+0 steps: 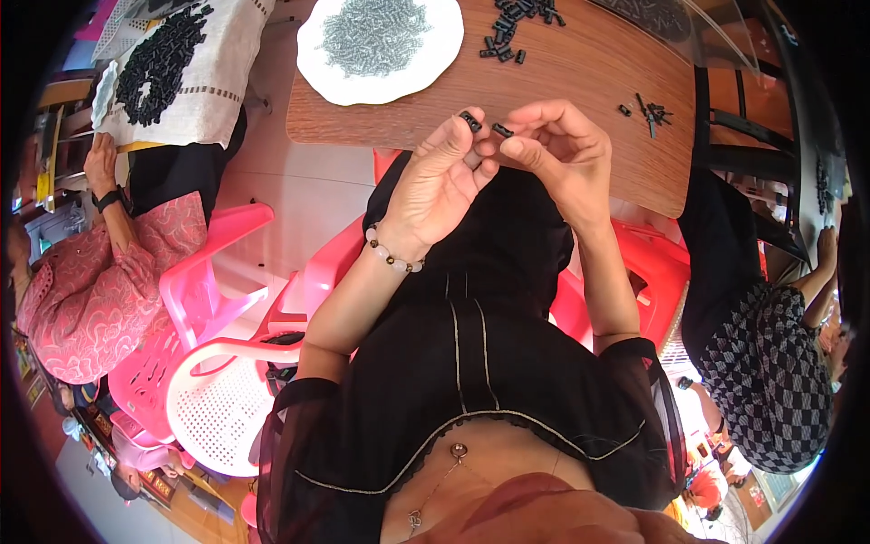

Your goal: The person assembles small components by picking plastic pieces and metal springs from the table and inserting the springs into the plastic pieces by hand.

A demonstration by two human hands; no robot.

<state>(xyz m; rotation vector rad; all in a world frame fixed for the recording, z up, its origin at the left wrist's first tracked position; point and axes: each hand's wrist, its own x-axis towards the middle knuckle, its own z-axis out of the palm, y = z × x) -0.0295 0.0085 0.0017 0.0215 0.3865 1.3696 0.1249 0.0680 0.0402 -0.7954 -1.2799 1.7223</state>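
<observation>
From far off, I watch two tiny black pieces held up in the air, where the near edge of the wooden table (580, 113) shows behind them. The chunkier black piece (469, 121) is pinched by the thumb and a finger of the left hand (439, 186). The slim black piece (502, 131) sits at the fingertips of the right hand (575, 168), thumb and finger close together. The two pieces are near each other but not touching.

I think a slip is the main worry. The pieces are small, so a hard squeeze could make one pop out. It could drop on the dark skirt (494, 245), where black on black would be hard to find, or down on the floor (308, 190). If the two meet crooked, I guess one could get bent or scratched.

By the table's far edge is a pile of black pieces (518, 23), and toward its right edge lie a few thin black bits (652, 113). A careless sleeve could mix them up. The white plate (317, 77), near the left edge, holds lots of see-through bits (376, 36); a bump could spill them.
</observation>
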